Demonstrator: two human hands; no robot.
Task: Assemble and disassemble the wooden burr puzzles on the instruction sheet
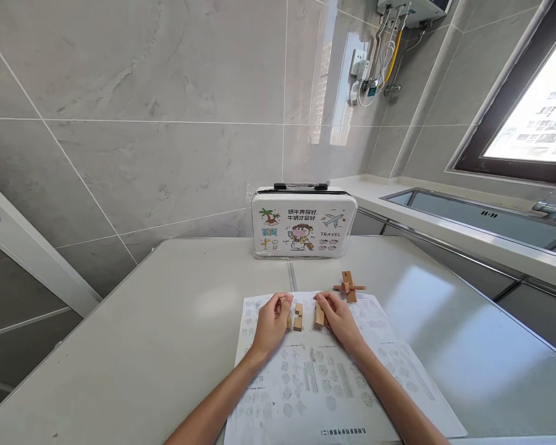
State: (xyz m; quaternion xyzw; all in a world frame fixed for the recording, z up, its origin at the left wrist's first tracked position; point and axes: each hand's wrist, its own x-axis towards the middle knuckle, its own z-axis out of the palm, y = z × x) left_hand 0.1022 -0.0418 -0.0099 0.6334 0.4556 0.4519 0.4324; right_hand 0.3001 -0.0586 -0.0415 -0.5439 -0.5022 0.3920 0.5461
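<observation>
My left hand [272, 321] is curled, its fingers closed on a small notched wooden block [297, 316] that rests over a printed sheet [327, 383]. My right hand [338, 318] is also curled, pinching another light wooden block [319, 315] just to the right of the first. The two blocks are a small gap apart. A wooden cross-shaped puzzle [349, 287], put together from several sticks, stands on the sheet's far right corner, just beyond my right hand.
The sheet lies on a white table [143, 346]. A white tin case with cartoon pictures [303, 222] stands upright at the table's far edge against the tiled wall. A counter with a sink [472, 213] runs along the right, under a window.
</observation>
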